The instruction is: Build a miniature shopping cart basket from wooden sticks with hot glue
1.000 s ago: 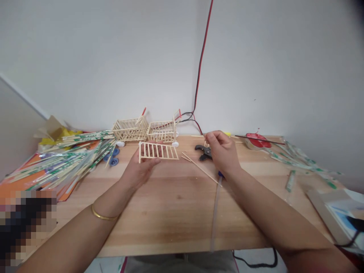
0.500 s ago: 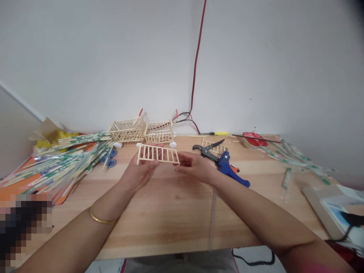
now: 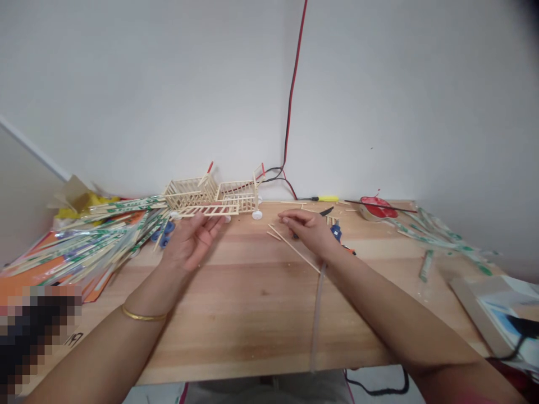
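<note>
My left hand (image 3: 189,238) is closed on one side of a ladder-like panel (image 3: 219,211) made of thin wooden sticks, holding it up in front of two small stick carts. The left cart (image 3: 189,193) and the right cart (image 3: 238,196) have red-tipped handles, and white wheels (image 3: 256,215) show beneath. My right hand (image 3: 305,224) is apart from the panel, thumb and fingertips drawn together; whatever may be between them is too small to make out. Loose thin sticks (image 3: 295,249) lie just below it. Behind that hand, a blue-handled tool (image 3: 336,233) and a black blade (image 3: 327,211) are partly hidden.
Wrapped sticks (image 3: 96,241) are heaped at left, beside blue wheels (image 3: 165,238). A yellow marker (image 3: 327,198) and a red-topped container (image 3: 378,207) are by the wall. Wrappers (image 3: 450,241) and a white box (image 3: 497,314) are at right. A translucent strip (image 3: 315,331) reaches the table's front edge.
My left hand has moved left with the panel, now tilted flatter and nearer the carts. My right hand has left the panel's end and moved right, over the tools, where loose sticks now show.
</note>
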`<state>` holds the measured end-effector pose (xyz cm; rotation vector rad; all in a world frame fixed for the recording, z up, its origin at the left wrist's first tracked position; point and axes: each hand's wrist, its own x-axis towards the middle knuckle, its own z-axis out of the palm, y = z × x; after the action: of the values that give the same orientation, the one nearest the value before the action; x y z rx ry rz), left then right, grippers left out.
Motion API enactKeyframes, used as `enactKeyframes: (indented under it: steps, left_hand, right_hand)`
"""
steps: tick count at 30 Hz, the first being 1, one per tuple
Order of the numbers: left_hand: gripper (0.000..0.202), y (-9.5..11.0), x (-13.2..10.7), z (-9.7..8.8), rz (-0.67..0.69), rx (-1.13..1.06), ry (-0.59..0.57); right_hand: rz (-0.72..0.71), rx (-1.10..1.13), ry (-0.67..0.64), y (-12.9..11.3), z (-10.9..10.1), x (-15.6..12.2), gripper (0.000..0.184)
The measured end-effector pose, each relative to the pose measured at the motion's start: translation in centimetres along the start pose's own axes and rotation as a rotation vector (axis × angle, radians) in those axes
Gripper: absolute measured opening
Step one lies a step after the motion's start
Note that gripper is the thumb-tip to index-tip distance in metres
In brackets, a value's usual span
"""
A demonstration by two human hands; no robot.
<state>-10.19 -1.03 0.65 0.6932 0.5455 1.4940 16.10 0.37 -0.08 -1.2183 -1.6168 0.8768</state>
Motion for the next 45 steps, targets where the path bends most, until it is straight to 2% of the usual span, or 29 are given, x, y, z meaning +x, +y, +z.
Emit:
enactKeyframes:
  steps: [5,9,12,16,22,25,28,31,35,38,42,45]
  left_hand:
    - [0.012,0.1,0.1,-0.2,-0.043,-0.08,0.108]
    - [0.021,-0.2,-0.2,-0.2,-0.146,-0.04,0.06]
    - [0.025,-0.5,-0.4,-0.4,-0.229,0.001,0.003]
    - [0.033,-1.4,-1.2,-0.6,-0.373,0.093,-0.161]
    - [0.048,-3.0,-3.5,0.2,-0.631,0.294,-0.568]
    - [0.05,-3.2,-3.7,0.4,-0.683,0.324,-0.656]
    - [0.047,-3.1,-3.4,0.3,-0.645,0.371,-0.601]
    - [0.048,-2.8,-3.1,0.2,-0.593,0.426,-0.54]
    - [0.053,-2.7,-2.9,0.0,-0.576,0.453,-0.446]
    - [0.052,-2.6,-2.8,-0.1,-0.562,0.433,-0.359]
    - [0.044,-2.3,-2.4,-0.3,-0.541,0.383,-0.305]
    - [0.039,-2.0,-2.1,-0.5,-0.561,0.298,-0.279]
  right_hand:
    - [-0.266,-0.074,0.123,-0.3,-0.5,-0.3,0.017]
    - [-0.178,0.14,0.219,-0.5,-1.5,0.0,0.025]
    - [-0.172,0.35,0.348,-0.7,-2.7,0.7,0.023]
    - [-0.205,0.492,0.425,-1.2,-3.9,1.2,0.016]
    - [-0.24,0.527,0.414,-2.1,-4.6,0.9,0.011]
    - [-0.287,0.571,0.454,-2.8,-5.5,0.9,0.017]
    - [-0.339,0.633,0.488,-3.3,-6.6,1.1,0.031]
    - [-0.354,0.619,0.49,-3.3,-7.0,1.2,0.035]
    - [-0.386,0.444,0.55,-2.6,-6.7,1.3,0.038]
    - [-0.355,0.285,0.566,-2.2,-6.6,1.1,0.039]
    - [-0.253,0.132,0.371,-2.0,-6.4,0.6,0.027]
    - [-0.16,0.077,0.214,-1.6,-5.7,0.3,0.027]
